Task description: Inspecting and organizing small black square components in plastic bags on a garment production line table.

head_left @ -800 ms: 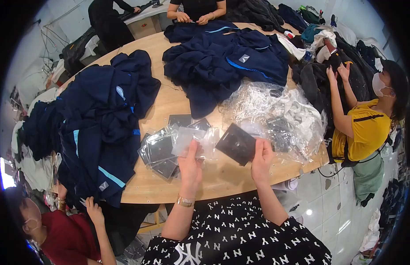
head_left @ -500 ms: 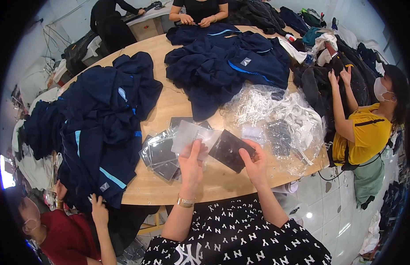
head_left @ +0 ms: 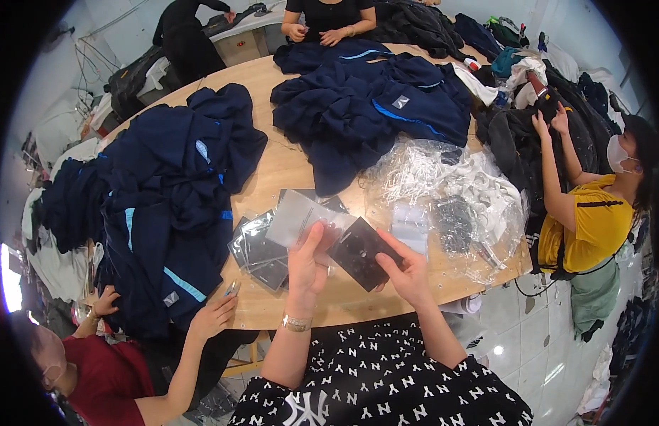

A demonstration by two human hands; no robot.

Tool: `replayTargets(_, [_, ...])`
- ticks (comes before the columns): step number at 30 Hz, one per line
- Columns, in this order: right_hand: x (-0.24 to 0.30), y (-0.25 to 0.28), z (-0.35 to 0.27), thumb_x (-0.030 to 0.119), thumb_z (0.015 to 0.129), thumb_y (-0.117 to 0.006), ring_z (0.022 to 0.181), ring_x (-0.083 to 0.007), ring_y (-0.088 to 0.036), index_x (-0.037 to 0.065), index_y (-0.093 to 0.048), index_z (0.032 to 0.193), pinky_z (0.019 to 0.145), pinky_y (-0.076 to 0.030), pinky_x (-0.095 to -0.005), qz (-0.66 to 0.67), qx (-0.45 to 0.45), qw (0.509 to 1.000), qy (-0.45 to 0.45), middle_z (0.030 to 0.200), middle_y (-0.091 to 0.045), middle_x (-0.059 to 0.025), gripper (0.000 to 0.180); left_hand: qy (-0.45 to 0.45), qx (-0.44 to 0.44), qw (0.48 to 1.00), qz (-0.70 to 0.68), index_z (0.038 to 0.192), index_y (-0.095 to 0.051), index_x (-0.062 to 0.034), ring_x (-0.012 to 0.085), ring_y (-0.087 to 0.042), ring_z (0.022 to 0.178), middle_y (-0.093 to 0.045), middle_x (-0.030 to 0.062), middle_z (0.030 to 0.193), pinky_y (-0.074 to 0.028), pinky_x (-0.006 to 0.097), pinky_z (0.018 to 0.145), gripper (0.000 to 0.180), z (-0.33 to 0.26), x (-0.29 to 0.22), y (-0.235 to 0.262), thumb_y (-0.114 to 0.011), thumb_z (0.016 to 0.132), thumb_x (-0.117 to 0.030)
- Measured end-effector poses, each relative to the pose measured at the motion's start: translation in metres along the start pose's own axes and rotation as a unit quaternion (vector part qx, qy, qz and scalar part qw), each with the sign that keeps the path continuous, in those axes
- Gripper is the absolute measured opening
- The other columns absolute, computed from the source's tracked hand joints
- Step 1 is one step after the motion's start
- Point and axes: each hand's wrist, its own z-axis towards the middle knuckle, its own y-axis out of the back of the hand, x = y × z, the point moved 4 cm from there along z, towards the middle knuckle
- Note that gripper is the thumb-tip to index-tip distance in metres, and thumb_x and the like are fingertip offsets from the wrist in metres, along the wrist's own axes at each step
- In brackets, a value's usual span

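My left hand (head_left: 308, 264) pinches a small frosted plastic bag (head_left: 290, 219) between thumb and fingers. A black square card (head_left: 359, 255) is gripped in my right hand (head_left: 406, 273), thumb on its face. The card's left edge lies close to the bag's right edge; I cannot tell whether it is inside the opening. Under and left of my left hand, several dark cards in clear sleeves (head_left: 264, 257) lie overlapping on the wooden table (head_left: 322, 307).
Navy garments with blue trim (head_left: 159, 177) heap up at left, more navy garments (head_left: 372, 106) at the far middle. A clear plastic bag of white cords (head_left: 443, 184) sits to the right. Co-workers stand around; one at left rests a hand (head_left: 214, 316) on the table edge, holding a small tool.
The black card has tilted and shifted slightly left and down in my right hand. The frosted bag has moved a little left. The left co-worker's hand has moved right, onto the table edge.
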Motion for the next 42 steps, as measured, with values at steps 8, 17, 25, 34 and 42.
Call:
replayTargets(8, [0.003,-0.004,-0.003,-0.002,0.084,-0.051,0.063,-0.0141,-0.061,-0.002,-0.041,0.123,0.043,-0.051,-0.0245,0.007,0.032,0.999,-0.024,0.089,-0.062,-0.0116,0.040,0.007,0.017,1.000,0.022,0.099,-0.059,-0.0030,0.0150,-0.058,0.089,-0.061,0.0052,0.093,-0.048,0.033,0.083,0.017,-0.002,0.000,-0.015,-0.059,0.084,-0.012])
replayTargets(17, [0.004,-0.029,-0.009,-0.002,0.086,-0.048,0.066,-0.0157,-0.061,0.000,-0.031,0.130,0.047,-0.053,-0.0273,0.039,-0.004,0.999,0.012,0.090,-0.061,-0.0126,0.048,0.042,0.052,0.998,0.024,0.096,-0.060,-0.0022,0.0171,-0.062,0.077,-0.063,0.0089,0.091,-0.051,0.026,0.066,0.015,0.004,0.004,-0.025,-0.058,0.085,-0.012])
replayTargets(25, [-0.001,-0.021,-0.004,0.001,0.086,-0.049,0.067,-0.0087,-0.057,0.002,-0.036,0.130,0.047,-0.052,-0.0229,0.054,0.000,0.998,0.017,0.096,-0.058,-0.0090,0.046,0.198,0.076,0.977,0.027,0.098,-0.058,-0.0028,0.0166,-0.060,0.081,-0.062,0.0077,0.090,-0.050,0.029,0.070,0.021,0.015,-0.001,-0.028,-0.061,0.082,-0.018])
replayTargets(34, [0.004,-0.023,0.000,0.001,0.087,-0.049,0.065,-0.0095,-0.057,0.002,-0.036,0.130,0.047,-0.052,-0.0235,0.077,0.007,0.997,0.011,0.093,-0.059,-0.0093,0.045,0.166,0.071,0.984,-0.002,0.095,-0.059,-0.0030,0.0168,-0.061,0.074,-0.062,0.0078,0.087,-0.051,0.029,0.062,0.020,0.020,0.009,-0.026,-0.062,0.082,-0.017])
replayTargets(42, [-0.002,-0.021,0.007,0.001,0.086,-0.049,0.069,-0.0159,-0.060,-0.001,-0.032,0.131,0.050,-0.055,-0.0286,0.107,0.027,0.994,0.010,0.099,-0.058,-0.0130,0.047,0.135,0.061,0.987,0.055,0.100,-0.058,-0.0017,0.0159,-0.060,0.078,-0.062,0.0082,0.091,-0.051,0.028,0.067,0.023,0.020,-0.001,-0.040,-0.062,0.082,-0.016])
